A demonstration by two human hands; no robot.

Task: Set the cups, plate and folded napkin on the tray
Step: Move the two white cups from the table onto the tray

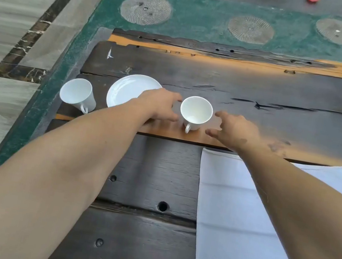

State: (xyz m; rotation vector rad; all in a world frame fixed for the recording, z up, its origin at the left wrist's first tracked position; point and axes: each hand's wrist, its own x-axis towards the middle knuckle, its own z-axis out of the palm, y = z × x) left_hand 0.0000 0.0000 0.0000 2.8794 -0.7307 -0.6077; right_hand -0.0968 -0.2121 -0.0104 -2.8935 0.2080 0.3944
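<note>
A white cup (196,112) stands upright on the dark wooden table (285,99), its handle pointing toward me. My left hand (160,104) is just left of it and my right hand (234,129) just right of it, both with fingers spread and a small gap to the cup. A white plate (126,89) lies left of that cup, partly under my left hand. A second white cup (78,93) stands at the table's left end. A white napkin (251,223) lies spread flat at the lower right, partly under my right forearm. No tray is in view.
The table's left edge drops to a green floor strip (87,30) and grey tiles (15,10). Round stone discs (145,9) lie in the green floor beyond the table. The table has cracks and holes (162,206).
</note>
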